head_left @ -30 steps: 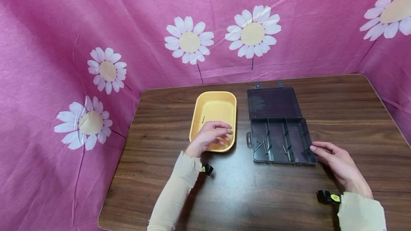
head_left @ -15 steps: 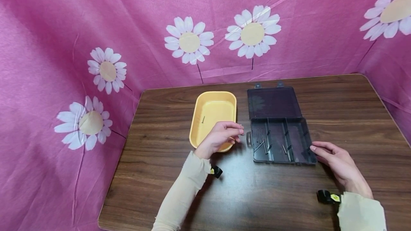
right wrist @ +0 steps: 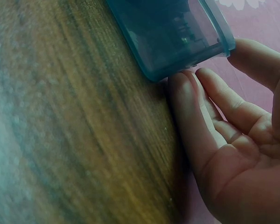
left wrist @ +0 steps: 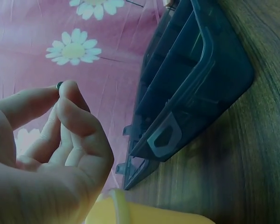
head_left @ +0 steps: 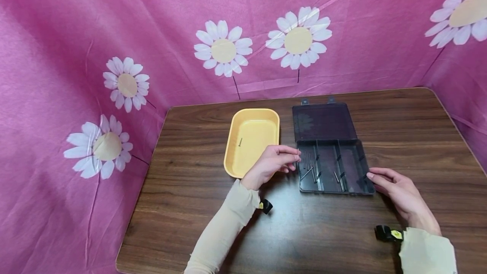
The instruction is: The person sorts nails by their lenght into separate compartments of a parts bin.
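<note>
My left hand point(head_left: 272, 164) pinches a small screw point(left wrist: 59, 85) between thumb and index finger; in the left wrist view only its dark end shows, the rest covered by the fingertips. That hand hovers at the left edge of a dark translucent compartment box point(head_left: 355, 187), whose lid point(head_left: 325, 121) lies folded back behind it. Several thin metal pieces point(head_left: 313, 172) lie in the left compartment, a few shorter ones point(head_left: 341, 183) in the middle one. My right hand point(head_left: 401, 193) touches the box's right end wall with thumb and fingertips.
Left of the box stands a yellow tray point(head_left: 233, 138) with one small screw point(head_left: 240, 142) on its floor. Both rest on a brown wood-grain table point(head_left: 316, 231). A pink cloth with daisies point(head_left: 171, 33) hangs behind the table and at its sides.
My left hand has moved right, from over the yellow tray to the box's left edge, carrying the pinched screw. The right hand has stayed at the box's right end.
</note>
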Tool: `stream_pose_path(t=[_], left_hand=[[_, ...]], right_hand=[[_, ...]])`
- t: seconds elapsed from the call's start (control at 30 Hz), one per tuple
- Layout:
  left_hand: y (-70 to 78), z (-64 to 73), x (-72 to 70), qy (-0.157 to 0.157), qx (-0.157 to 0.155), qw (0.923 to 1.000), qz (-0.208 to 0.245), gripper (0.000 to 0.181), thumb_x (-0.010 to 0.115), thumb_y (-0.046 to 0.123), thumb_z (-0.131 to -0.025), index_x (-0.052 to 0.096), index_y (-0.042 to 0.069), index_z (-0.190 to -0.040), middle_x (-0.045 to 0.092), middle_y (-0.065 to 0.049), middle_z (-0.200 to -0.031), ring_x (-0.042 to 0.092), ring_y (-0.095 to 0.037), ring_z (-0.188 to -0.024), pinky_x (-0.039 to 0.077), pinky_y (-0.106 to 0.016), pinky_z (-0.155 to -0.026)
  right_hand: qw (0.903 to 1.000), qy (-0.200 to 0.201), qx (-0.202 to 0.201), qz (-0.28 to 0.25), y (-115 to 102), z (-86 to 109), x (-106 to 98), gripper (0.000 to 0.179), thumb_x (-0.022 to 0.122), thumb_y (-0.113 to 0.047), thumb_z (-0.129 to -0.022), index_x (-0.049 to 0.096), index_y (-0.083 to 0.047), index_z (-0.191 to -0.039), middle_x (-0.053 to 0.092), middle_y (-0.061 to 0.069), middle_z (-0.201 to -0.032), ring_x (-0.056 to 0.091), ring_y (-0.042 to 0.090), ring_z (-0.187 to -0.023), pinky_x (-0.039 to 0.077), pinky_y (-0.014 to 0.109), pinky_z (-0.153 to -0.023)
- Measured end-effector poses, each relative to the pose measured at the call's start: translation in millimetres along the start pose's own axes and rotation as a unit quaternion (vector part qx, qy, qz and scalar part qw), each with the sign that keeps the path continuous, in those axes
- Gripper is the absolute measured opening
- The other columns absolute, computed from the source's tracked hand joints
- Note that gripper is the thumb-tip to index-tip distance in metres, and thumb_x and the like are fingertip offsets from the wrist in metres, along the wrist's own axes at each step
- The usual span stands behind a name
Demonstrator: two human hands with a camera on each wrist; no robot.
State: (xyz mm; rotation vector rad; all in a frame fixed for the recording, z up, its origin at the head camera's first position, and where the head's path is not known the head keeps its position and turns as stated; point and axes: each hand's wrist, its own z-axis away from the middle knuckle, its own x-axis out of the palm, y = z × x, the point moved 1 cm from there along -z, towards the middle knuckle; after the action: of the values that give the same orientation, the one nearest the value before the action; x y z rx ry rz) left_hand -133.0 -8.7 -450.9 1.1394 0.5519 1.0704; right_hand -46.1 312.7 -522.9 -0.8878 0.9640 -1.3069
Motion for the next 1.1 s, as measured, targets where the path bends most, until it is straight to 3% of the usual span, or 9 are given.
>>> stream_pose_path(t=[0.23, 0.4, 0.67, 0.97, 1.1], left_hand=[[0.7, -3.6, 9.1, 0.013, -0.001, 0.9997, -0.022, 0.025, 0.064, 0.005, -0.079, 0.064, -0.002, -0.103, 0.065, -0.002, -0.076, 0.055, -0.009, -0.049, 0.042, -0.019, -0.043], [-0.8, -7.8, 17.3, 0.015, 0.005, 0.9983, -0.055, 0.022, 0.065, 0.007, -0.079, 0.066, -0.001, -0.1, 0.067, -0.005, -0.083, 0.054, -0.01, -0.05, 0.042, -0.019, -0.044], [-7.1, -13.8, 31.3, 0.017, 0.012, 0.9954, -0.093, 0.022, 0.065, 0.008, -0.079, 0.065, -0.001, -0.099, 0.064, -0.026, -0.095, 0.054, -0.01, -0.05, 0.041, -0.021, -0.045], [-8.6, -17.2, 47.0, 0.032, 0.029, 0.9902, -0.133, 0.019, 0.067, 0.008, -0.077, 0.067, 0.0, -0.094, 0.067, -0.02, -0.087, 0.054, -0.015, -0.051, 0.042, -0.023, -0.045], [-10.6, -19.1, 51.6, 0.032, 0.044, 0.9883, -0.142, 0.018, 0.068, 0.008, -0.076, 0.067, 0.001, -0.093, 0.069, -0.009, -0.075, 0.056, -0.021, -0.051, 0.042, -0.025, -0.045]], right_hand=[[0.9998, 0.001, 0.002, -0.019, 0, 0.1, 0, 0.03, 0.062, -0.023, -0.084, 0.057, -0.012, -0.112, 0.061, -0.024, -0.094, 0.058, -0.009, -0.084, 0.049, 0.013, -0.068], [0.9998, 0.002, 0.001, -0.018, 1, -0.3, 0, 0.03, 0.062, -0.023, -0.084, 0.057, -0.013, -0.112, 0.061, -0.024, -0.094, 0.058, -0.009, -0.084, 0.049, 0.012, -0.068], [1.0, 0.008, 0.004, 0.004, 1, -1.4, -1, 0.032, 0.062, -0.026, -0.084, 0.056, -0.013, -0.113, 0.06, -0.026, -0.093, 0.058, -0.01, -0.084, 0.048, 0.012, -0.068], [0.9995, 0.015, 0.003, 0.027, 2, -0.7, 0, 0.038, 0.061, -0.028, -0.084, 0.054, -0.009, -0.116, 0.058, -0.026, -0.093, 0.057, -0.01, -0.084, 0.048, 0.012, -0.068], [0.999, 0.016, 0.003, 0.041, 2, 0.1, -1, 0.041, 0.06, -0.029, -0.085, 0.052, -0.007, -0.118, 0.057, -0.026, -0.094, 0.057, -0.011, -0.085, 0.048, 0.011, -0.068]])
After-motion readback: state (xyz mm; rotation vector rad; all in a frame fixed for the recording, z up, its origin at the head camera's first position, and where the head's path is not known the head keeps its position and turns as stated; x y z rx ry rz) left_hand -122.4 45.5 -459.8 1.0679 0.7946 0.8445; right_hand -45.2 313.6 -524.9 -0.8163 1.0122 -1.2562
